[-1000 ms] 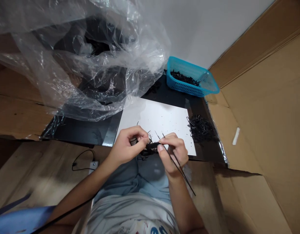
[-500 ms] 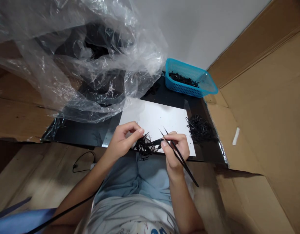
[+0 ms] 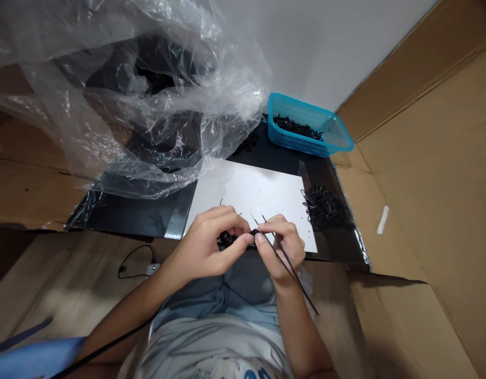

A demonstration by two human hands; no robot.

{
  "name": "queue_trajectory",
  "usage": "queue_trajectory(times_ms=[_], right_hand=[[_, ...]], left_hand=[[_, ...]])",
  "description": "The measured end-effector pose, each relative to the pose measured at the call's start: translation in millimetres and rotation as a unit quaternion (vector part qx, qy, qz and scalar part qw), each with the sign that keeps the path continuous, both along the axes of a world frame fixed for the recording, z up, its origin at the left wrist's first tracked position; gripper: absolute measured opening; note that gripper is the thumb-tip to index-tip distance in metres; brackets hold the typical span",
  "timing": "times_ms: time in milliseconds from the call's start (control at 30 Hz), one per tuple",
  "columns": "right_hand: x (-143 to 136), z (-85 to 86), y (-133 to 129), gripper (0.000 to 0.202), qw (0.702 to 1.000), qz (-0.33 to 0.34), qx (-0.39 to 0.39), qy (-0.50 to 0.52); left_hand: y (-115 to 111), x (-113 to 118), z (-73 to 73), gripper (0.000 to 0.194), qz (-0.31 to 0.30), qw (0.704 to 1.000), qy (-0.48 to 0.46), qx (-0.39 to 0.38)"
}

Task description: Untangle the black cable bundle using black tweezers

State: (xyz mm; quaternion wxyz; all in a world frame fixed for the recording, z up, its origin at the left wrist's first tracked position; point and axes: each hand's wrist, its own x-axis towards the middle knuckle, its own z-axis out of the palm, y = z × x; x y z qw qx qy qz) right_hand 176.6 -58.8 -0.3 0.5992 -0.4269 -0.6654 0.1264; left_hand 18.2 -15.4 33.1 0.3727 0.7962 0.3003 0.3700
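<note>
Hands: left hand closed back onto black tangle | right hand pinches tangle, grips tweezers

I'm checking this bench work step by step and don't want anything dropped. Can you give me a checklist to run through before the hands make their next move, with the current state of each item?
1. Left hand has the black tangle pinched: ok.
2. Right hand holds the black tweezers, tips pointing up and away: ok.
3. Fingertips of both hands meet on the small black piece: ok.
4. Work sits over the white sheet: ok, at its near edge.
5. Blue basket upright: ok.
6. Piece fully freed from the tangle: cannot tell, fingers hide it.
</note>
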Motion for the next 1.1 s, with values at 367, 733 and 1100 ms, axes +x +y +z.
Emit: queue_trajectory(times_ms=[367,733,1100], right_hand=[[0.1,0.3,-3.7,0.029,0.999,0.039,-0.029,0.003],[2.0,0.0,-2.4,0.026,0.998,0.050,-0.043,-0.004],[3.4,3.4,-4.7,0.024,0.997,0.031,-0.059,-0.049]], left_hand=[[7.4,-2.0,-2.5,0.015,-0.056,0.990,-0.049,-0.116],[9.7,-3.1,-4.9,0.013,-0.070,0.986,-0.053,-0.144],[9.6,-6.5,-1.4,0.012,-0.071,0.996,0.023,-0.050]])
